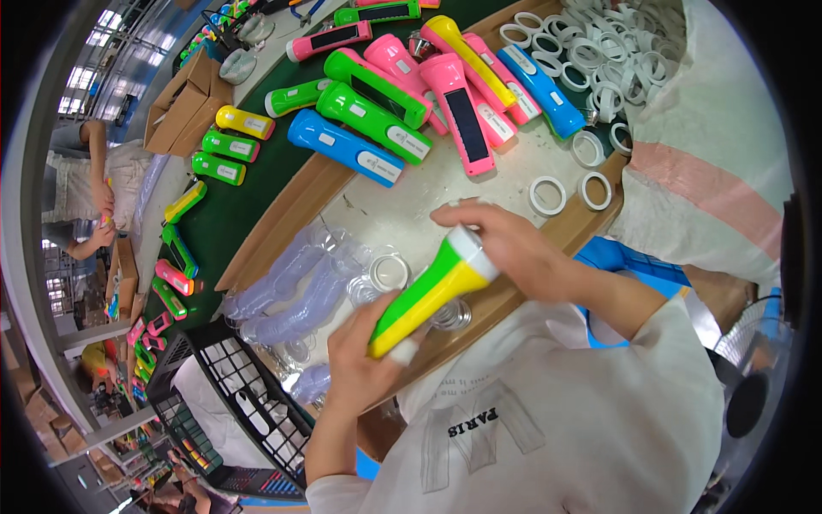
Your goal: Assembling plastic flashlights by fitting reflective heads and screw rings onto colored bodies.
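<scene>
the torch is grasped by the left hand over the near cardboard edge; its white rim is touched by the right hand, grip unclear. printed labels are seen on far torches, lettering on the shirt.

A pale woven sack with a pink band bulges along the right side, and below it sits a round wire fan guard. At the lower left stands a black plastic crate with a white liner inside. An open cardboard box sits at the upper left, near a clear dish. Beyond, at the left edge, is a co-worker in pale clothing.
</scene>
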Demonstrator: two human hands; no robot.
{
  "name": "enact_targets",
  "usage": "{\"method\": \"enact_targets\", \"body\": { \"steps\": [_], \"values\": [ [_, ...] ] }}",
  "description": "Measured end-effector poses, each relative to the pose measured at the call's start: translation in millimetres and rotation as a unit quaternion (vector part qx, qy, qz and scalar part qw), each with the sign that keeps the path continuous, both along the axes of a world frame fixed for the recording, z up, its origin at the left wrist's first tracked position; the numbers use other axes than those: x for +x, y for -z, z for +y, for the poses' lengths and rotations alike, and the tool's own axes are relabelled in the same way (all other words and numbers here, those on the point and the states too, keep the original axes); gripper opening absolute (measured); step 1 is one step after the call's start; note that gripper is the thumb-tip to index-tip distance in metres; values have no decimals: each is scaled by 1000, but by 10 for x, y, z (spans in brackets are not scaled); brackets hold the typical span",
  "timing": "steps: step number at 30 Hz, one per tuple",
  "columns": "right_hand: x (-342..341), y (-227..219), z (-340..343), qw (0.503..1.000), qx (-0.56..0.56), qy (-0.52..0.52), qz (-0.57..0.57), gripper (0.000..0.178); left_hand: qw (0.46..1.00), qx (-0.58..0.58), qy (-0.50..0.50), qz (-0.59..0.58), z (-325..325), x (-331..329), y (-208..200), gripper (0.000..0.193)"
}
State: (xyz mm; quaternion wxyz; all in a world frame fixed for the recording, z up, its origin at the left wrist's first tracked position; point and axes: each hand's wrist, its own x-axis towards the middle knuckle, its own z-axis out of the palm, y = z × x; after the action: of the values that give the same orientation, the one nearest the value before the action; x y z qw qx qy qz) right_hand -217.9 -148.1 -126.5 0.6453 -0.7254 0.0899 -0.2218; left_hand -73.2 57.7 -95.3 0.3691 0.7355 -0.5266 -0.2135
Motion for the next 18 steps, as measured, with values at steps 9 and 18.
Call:
{"method": "enact_targets", "body": {
  "steps": [9, 18],
  "values": [
    [114, 27, 25, 988, 114, -17, 104, 37, 981, -14, 16, -193, -102, -11, 160, 56],
    [295, 354, -51, 995, 10, 14, 102, 37, 989, 56, -19, -139, -209, -82, 308, 46]
  ]
}}
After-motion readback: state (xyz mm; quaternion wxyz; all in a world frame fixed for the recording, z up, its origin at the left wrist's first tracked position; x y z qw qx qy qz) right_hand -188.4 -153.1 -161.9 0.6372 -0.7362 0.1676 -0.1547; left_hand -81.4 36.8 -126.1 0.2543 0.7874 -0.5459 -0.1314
